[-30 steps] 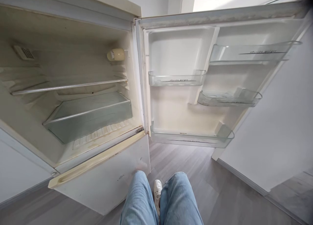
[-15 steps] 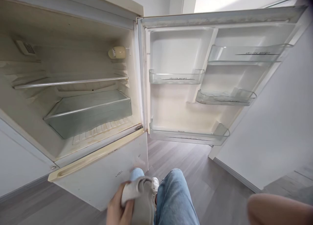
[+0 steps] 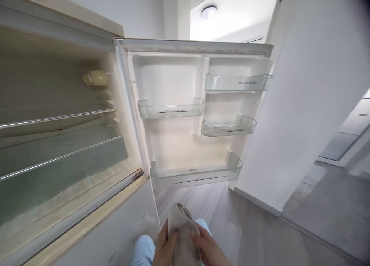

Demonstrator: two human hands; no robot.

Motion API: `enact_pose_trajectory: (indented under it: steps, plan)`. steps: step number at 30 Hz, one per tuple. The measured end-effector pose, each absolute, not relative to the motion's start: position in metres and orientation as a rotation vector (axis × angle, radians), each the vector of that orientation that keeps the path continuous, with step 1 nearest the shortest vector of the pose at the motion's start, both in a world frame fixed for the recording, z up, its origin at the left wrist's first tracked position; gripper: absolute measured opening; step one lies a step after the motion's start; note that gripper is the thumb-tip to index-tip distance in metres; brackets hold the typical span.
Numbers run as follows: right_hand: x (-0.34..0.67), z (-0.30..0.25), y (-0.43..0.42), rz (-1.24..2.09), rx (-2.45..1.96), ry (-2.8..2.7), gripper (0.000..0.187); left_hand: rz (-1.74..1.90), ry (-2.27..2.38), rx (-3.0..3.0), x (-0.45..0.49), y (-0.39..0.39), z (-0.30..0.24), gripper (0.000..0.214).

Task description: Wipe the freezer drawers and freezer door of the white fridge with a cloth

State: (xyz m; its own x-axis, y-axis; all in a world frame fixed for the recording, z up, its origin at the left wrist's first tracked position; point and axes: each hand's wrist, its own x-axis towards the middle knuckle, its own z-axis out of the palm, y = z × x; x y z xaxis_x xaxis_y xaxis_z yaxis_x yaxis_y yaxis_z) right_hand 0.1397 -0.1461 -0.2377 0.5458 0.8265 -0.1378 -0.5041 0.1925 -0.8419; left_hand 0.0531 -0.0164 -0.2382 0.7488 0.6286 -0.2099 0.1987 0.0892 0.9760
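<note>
One cloth [image 3: 185, 241], folded and slightly blurred, is in your two hands; your left hand [image 3: 164, 246] has its fingers bent around the left edge, your right hand [image 3: 208, 245] grips the right edge; the cloth sits before the open door [image 3: 173, 141], nearest its lower edge; four bins [image 3: 199, 178] line that door, one along its lower edge, one near its upper right corner.

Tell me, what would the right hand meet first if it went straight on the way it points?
The greyish cloth, which the right hand is holding. Beyond that, perhaps the lower fridge door, though depth is hard to judge.
</note>
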Motion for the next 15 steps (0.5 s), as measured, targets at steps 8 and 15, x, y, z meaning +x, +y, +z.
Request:
enact_pose_trajectory:
  steps: [8,15]
  plan:
    - [0.184,-0.242,-0.186,0.663,-1.192,0.105,0.043,0.29,0.63,1.74,0.074,-0.002,-0.308,0.06]
    - [0.292,-0.204,-0.248,-0.222,-1.279,0.3,0.057,-0.012,0.892,1.803,0.073,0.018,-0.365,0.036]
